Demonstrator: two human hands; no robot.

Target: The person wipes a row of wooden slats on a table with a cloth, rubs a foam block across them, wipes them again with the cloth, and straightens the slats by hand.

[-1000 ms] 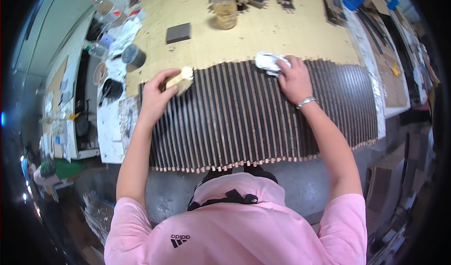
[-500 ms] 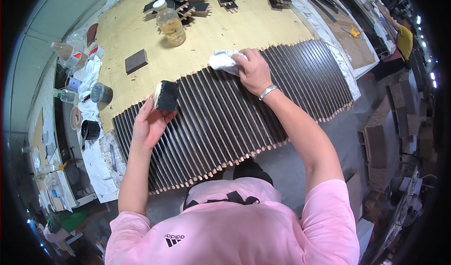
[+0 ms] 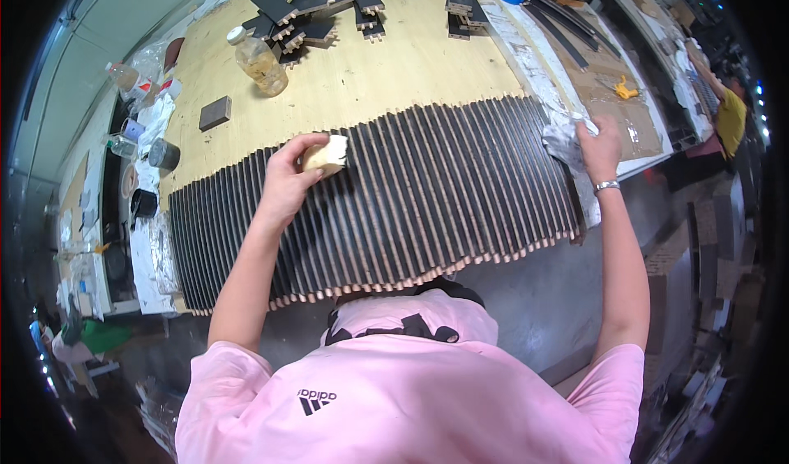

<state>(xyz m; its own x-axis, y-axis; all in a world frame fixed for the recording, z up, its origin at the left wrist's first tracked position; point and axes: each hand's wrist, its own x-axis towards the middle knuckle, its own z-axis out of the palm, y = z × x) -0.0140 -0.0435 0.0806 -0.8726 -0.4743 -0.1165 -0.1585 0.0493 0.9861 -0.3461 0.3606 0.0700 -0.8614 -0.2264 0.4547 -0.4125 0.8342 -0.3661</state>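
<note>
A long row of narrow black strips [image 3: 411, 193] with pale, peg-like ends lies side by side along the near edge of the table. My left hand [image 3: 288, 180] is closed around a cream-coloured sponge block [image 3: 325, 156], held over the left half of the row; its black face, visible earlier, is turned away. At the row's right end, my right hand [image 3: 601, 150] grips a crumpled white rag [image 3: 564, 142] stained grey. The rag lies against the last strips there.
Beyond the row stand a bottle of yellowish liquid [image 3: 261, 65] and a small dark block [image 3: 215, 113]. Black slats [image 3: 288, 12] are piled at the back. Cups and bottles, among them a dark cup [image 3: 164, 155], line the left side. A yellow tool [image 3: 626, 87] rests on cardboard at right.
My right hand has carried the rag rightward across the strips to the row's end. My left hand has moved right and turned the sponge, so its cream side now shows.
</note>
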